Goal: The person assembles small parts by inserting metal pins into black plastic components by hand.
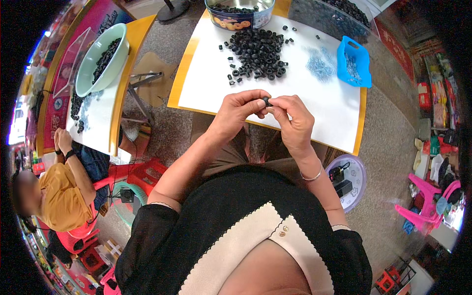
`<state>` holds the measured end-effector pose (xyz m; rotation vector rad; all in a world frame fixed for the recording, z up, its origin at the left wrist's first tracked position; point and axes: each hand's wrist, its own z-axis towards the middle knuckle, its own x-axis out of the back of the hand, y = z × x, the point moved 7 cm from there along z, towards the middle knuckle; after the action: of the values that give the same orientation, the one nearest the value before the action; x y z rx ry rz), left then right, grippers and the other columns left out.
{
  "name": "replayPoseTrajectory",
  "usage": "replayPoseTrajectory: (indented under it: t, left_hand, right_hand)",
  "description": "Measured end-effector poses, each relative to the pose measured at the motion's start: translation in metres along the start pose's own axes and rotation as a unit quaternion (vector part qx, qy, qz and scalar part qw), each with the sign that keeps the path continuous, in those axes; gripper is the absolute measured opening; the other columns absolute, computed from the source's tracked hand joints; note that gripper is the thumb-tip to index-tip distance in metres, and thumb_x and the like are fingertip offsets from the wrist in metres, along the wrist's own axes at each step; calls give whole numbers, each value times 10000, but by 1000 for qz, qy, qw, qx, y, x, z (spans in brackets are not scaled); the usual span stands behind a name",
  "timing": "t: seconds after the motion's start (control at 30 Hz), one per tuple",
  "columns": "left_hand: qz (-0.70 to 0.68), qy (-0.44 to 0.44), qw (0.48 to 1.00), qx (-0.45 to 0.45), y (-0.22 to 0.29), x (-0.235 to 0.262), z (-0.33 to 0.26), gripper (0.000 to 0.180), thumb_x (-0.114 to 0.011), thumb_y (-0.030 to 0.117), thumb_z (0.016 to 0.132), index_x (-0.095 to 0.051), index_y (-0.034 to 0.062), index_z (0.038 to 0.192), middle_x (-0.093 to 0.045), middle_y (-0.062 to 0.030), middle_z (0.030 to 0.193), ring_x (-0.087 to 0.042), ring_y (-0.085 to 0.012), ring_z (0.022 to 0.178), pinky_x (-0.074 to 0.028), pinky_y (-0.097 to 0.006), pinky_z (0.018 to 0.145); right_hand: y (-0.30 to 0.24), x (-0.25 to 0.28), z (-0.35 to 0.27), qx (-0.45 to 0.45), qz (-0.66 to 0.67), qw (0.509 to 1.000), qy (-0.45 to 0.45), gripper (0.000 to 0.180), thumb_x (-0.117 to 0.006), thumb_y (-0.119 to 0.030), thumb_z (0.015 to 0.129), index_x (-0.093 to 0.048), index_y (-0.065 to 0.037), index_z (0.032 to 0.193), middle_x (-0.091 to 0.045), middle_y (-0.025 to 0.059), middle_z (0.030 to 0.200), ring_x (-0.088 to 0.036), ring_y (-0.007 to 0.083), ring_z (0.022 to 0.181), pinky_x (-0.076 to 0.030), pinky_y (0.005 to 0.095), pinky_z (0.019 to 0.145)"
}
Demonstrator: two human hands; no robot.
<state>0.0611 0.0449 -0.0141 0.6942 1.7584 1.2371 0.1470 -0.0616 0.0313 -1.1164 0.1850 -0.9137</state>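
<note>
My left hand [239,110] and my right hand [293,118] meet above the near edge of the white table [211,88]. Between their fingertips they pinch one small black ring [266,101]. Just beyond the hands lies a heap of black rubber rings [259,53], with a few strays to its left. A patch of small shiny metal bits [320,64] lies to the right of the heap, beside a blue plastic scoop [354,61] holding more of them.
A round tin [239,12] with black rings stands at the table's far edge. On a second table at the left sits a pale green bowl [101,56] of black parts. A person in an orange top [61,189] sits low left. A basin [348,181] rests on the floor, right.
</note>
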Motion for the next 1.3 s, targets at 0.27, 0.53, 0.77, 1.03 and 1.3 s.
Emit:
replayPoseTrajectory:
  t: [0.27,0.53,0.77,1.03,1.3]
  left_hand:
    - [-1,-18,999,39,-14,2,4,251,-566,104,898,-592,-37,1104,-639,-51,836,-581,-96,746,-493,-229,695]
    - [-29,-67,991,111,-19,-10,3,251,-609,172,877,-617,-29,1026,-615,-37,799,-550,-89,679,-465,-214,630]
    - [-97,-67,985,125,-22,-12,3,230,-589,176,889,-621,-28,991,-605,-24,782,-526,-87,653,-443,-208,601]
    - [11,0,997,75,-15,-14,4,258,-503,209,940,-603,-15,1016,-500,27,682,-416,-51,590,-336,-194,519]
    - [25,-5,998,62,-14,-23,8,251,-494,213,942,-597,-9,997,-502,22,691,-422,-56,616,-350,-199,555]
  right_hand:
    - [10,-2,-3,5,-17,1000,-6,142,-639,32,790,-648,-9,926,-579,61,835,-550,127,722,-476,238,627]
    - [-2,-3,-5,96,-121,987,-35,217,-670,7,725,-638,-37,935,-567,79,842,-556,209,777,-467,288,669]
    - [15,0,-3,-63,60,991,-103,225,-644,-1,759,-629,-33,981,-565,53,903,-558,147,807,-468,255,684]
    - [20,-2,-3,-82,66,992,-64,234,-617,-16,795,-632,-48,1027,-561,52,908,-555,129,797,-469,242,690]
    - [14,9,0,-49,-6,997,-63,280,-605,-47,772,-629,-55,1051,-549,89,888,-549,209,812,-468,302,711]
